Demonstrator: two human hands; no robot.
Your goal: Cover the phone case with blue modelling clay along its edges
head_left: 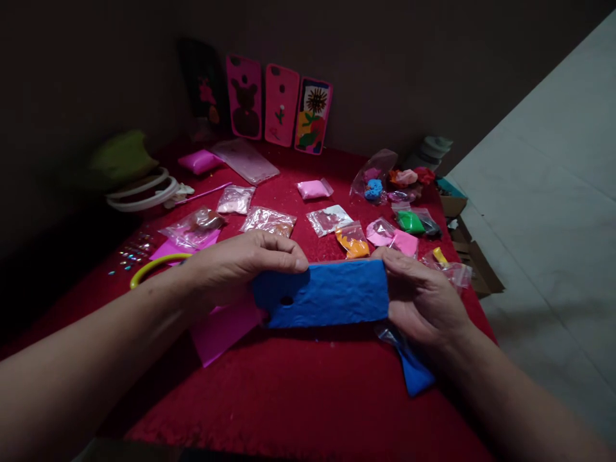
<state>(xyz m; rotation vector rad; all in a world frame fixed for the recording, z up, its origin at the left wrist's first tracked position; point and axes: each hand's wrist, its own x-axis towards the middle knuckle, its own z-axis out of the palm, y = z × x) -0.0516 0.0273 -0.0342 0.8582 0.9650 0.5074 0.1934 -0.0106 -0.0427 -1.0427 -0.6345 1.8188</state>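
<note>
A phone case covered in blue clay (337, 292) is held sideways above the red cloth, its small dark hole toward the left end. My left hand (262, 256) grips its left end, thumb along the top edge; the fingers behind are partly hidden. At the right end, my right hand (423, 292) has its thumb on the top corner and the palm beside the short edge. Under the left hand lies a magenta sheet (226, 330). A bag of blue clay (416, 372) rests below my right hand.
Decorated phone cases (279, 106) stand against the back wall. Several clay bags, including an orange one (353, 242) and a green one (410, 222), lie across the red table (308, 410). White rings (144, 196) and a yellow ring (154, 264) are left; cardboard boxes (474, 256) are right.
</note>
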